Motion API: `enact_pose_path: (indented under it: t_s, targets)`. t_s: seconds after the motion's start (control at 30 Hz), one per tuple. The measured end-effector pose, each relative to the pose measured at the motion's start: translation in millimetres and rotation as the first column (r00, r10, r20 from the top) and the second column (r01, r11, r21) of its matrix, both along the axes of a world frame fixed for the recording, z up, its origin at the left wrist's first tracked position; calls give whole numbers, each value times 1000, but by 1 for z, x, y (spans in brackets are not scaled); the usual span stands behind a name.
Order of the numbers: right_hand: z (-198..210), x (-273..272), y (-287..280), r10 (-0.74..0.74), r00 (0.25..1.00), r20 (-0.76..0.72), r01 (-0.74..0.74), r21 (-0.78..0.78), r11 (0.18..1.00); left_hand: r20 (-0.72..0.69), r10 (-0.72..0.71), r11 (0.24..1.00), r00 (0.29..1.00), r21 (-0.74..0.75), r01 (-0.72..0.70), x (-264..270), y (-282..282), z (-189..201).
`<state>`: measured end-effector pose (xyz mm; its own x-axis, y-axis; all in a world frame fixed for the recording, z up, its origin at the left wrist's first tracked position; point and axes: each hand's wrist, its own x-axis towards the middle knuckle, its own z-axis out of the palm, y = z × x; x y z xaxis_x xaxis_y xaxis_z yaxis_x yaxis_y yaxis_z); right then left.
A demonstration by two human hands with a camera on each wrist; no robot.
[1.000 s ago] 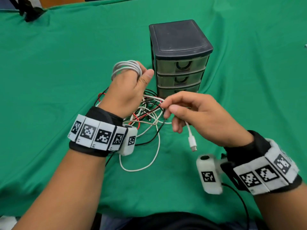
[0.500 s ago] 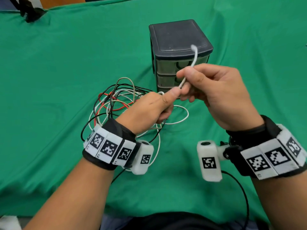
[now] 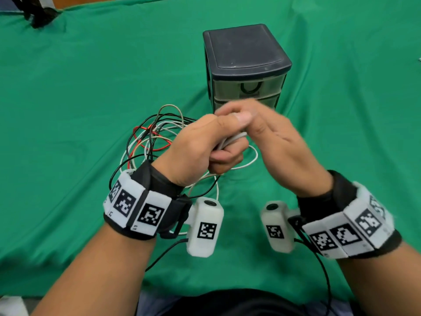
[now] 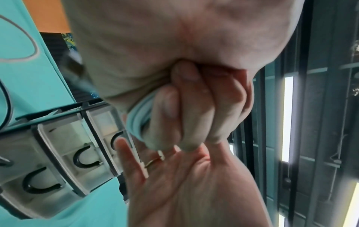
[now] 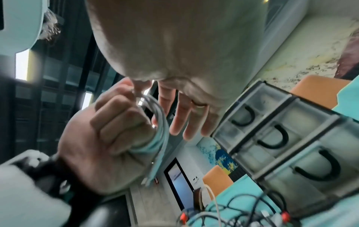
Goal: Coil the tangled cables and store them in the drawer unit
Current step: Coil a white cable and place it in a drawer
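My left hand (image 3: pixel 200 147) is a fist round a coil of white cable (image 3: pixel 232 139), held just in front of the black three-drawer unit (image 3: pixel 246 65). My right hand (image 3: pixel 280 142) meets it from the right, thumb and forefinger pinching the cable's end at the top of the fist. In the right wrist view the white cable's loops (image 5: pixel 161 127) wrap the left hand (image 5: pixel 101 138), and the right hand's other fingers (image 5: pixel 184 119) are straight. All three drawers (image 5: pixel 281 145) are closed. A tangle of black, red and white cables (image 3: pixel 155 137) lies on the cloth left of the hands.
A green cloth (image 3: pixel 91 76) covers the table. A black object (image 3: pixel 38 14) sits at the far left corner. Black leads (image 3: pixel 164 254) hang from the wrist cameras near the front edge.
Half a second ago my right hand held the cable's end up before the drawer unit. It has since come down onto the left fist, and the loose tail is gone from view.
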<state>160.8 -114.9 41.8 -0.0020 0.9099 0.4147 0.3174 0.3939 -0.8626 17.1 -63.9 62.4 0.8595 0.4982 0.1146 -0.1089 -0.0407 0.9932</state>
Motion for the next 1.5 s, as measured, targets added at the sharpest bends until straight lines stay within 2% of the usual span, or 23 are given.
enact_pose_path:
  t_s: [0.13,0.33,0.57,0.77,0.9,1.07,1.17,1.33,1.5]
  targets:
    - [-12,-9,0,-15,997,-69,11,-53,999,35,-32,998,999,-45,34,-2,2,0]
    - [-10,-5,1,-61,985,-163,59,-13,998,101,-100,974,990,-191,118,-4,6,-1]
    - [-1,0,3,-69,973,-218,70,-5,998,179,-135,954,975,-242,177,-4,8,-4]
    - [-4,-11,0,39,975,-219,-63,-104,993,212,-118,956,970,-239,169,-2,7,-4]
    - [-6,-21,-5,133,954,-270,-161,-84,983,248,-106,950,963,-261,172,-1,6,-3]
    - [-11,-20,0,85,970,-229,-94,-27,995,322,-50,938,945,-311,155,-1,10,-5]
    - [-14,-19,2,12,967,-253,-19,-25,999,348,-24,933,937,-330,146,3,10,-8]
    - [-10,-15,0,-124,975,-187,137,57,989,378,-65,936,923,-297,188,7,9,-6]
    - [-5,-14,-2,-164,975,-148,188,167,968,428,-134,923,894,-275,270,4,12,-3]
